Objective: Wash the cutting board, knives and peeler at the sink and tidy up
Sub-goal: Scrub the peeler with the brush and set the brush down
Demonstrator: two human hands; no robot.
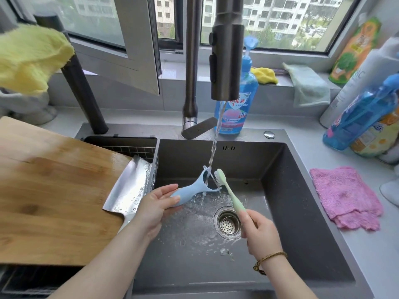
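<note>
My left hand [154,207] holds the light blue peeler [195,188] by its handle, its head tilted up into the stream of running water from the faucet [226,61]. My right hand [258,230] grips a pale green toothbrush [227,190], whose bristles touch the peeler's blade. The wooden cutting board [54,190] lies over the left side of the sink [302,212]. A steel cleaver [131,186] lies at the board's right edge, wet, its handle hidden under my left arm.
A blue dish soap bottle [239,104] stands behind the sink. A pink cloth [347,197] lies on the right counter, with several bottles [362,117] beyond it. A yellow cloth [30,59] hangs at the upper left. The drain strainer [228,223] sits between my hands.
</note>
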